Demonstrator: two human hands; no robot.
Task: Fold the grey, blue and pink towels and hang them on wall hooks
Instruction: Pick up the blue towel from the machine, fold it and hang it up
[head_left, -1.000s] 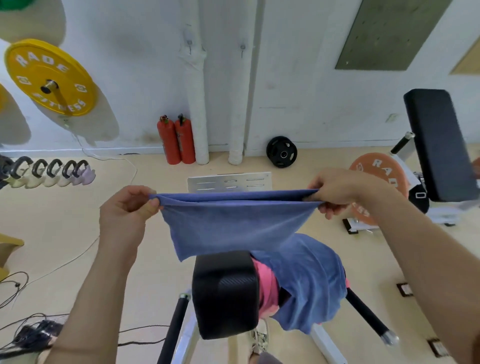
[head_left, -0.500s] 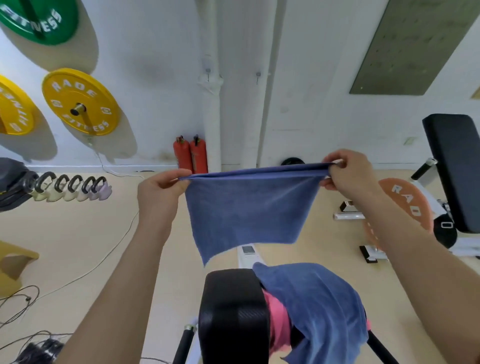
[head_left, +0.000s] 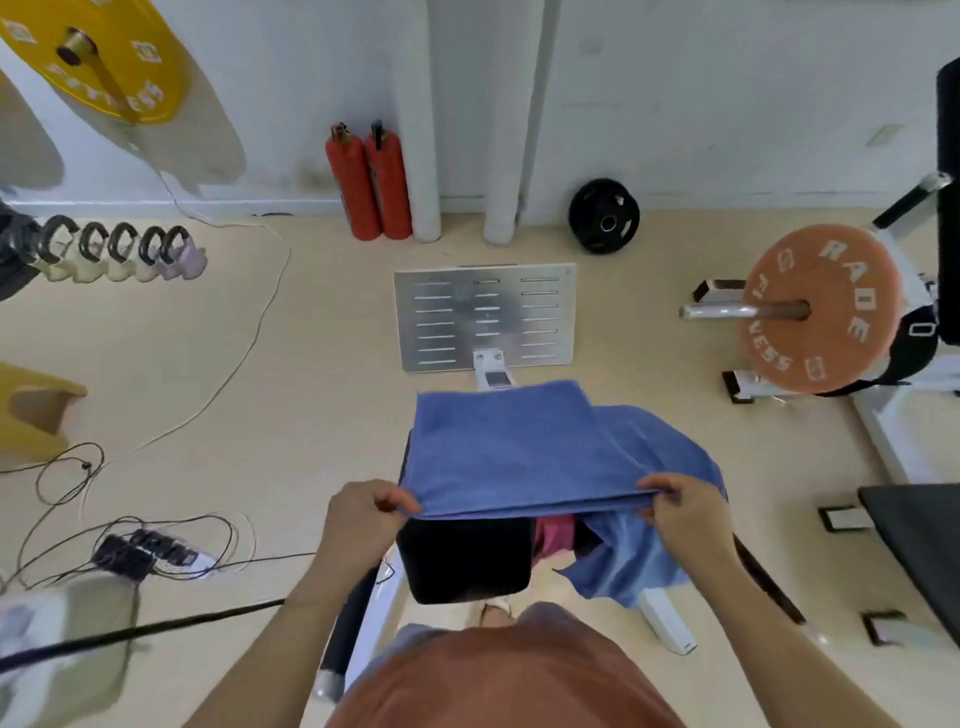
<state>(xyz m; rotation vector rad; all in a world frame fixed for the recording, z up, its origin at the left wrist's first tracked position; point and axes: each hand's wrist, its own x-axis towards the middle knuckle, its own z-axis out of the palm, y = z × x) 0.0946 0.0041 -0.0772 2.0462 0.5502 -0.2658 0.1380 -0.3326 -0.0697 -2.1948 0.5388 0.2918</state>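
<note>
While pinching near corners, I am holding folded blue towel (head_left: 511, 452) flat over black pad (head_left: 467, 558): left hand (head_left: 366, 519) and right hand (head_left: 680, 512) each clamping its own end, long axis running between, body lying forward, pink towel (head_left: 556, 535) underneath.

The hands are coming down and in toward the body: the left hand (head_left: 371, 512) and right hand (head_left: 680, 506) were lifting the folded towel (head_left: 506, 457) stretched and hanging in front of the wall, and now they are laying it flat over the bench (head_left: 467, 561) pad, each pinching a near corner. It is now overlapping the second blue towel (head_left: 639, 556), apparently touching it. The camera is tilting down, so the person's shirt is entering view.
</note>
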